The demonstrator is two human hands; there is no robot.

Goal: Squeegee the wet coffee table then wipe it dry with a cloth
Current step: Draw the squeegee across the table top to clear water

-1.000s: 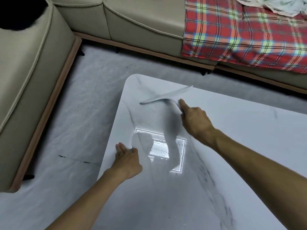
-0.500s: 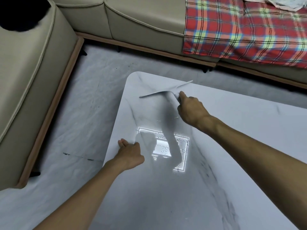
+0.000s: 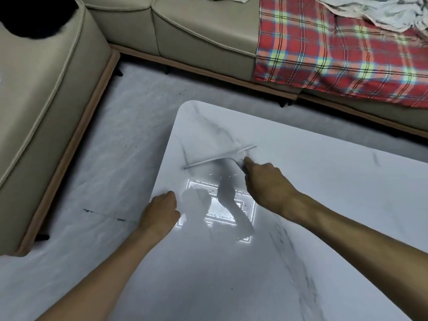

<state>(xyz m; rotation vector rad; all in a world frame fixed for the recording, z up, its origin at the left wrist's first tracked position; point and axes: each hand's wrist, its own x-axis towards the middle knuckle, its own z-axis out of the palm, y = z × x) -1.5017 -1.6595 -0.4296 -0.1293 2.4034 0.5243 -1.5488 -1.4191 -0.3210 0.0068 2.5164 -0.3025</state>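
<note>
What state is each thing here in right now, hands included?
Table: wet, with droplets near the middle.
Squeegee: blade down on the table, toward its far left corner.
Right hand: grips the squeegee's handle.
Left hand: rests on the table's left edge, holding nothing.
Blanket: spread over the sofa.
White fabric: crumpled on the blanket.

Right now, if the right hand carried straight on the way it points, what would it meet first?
Only bare tabletop. The right hand holds the squeegee, aimed at the rounded far-left corner of the coffee table; no object lies in that line. Beyond the edge come floor, then sofa; depth is unclear.
</note>
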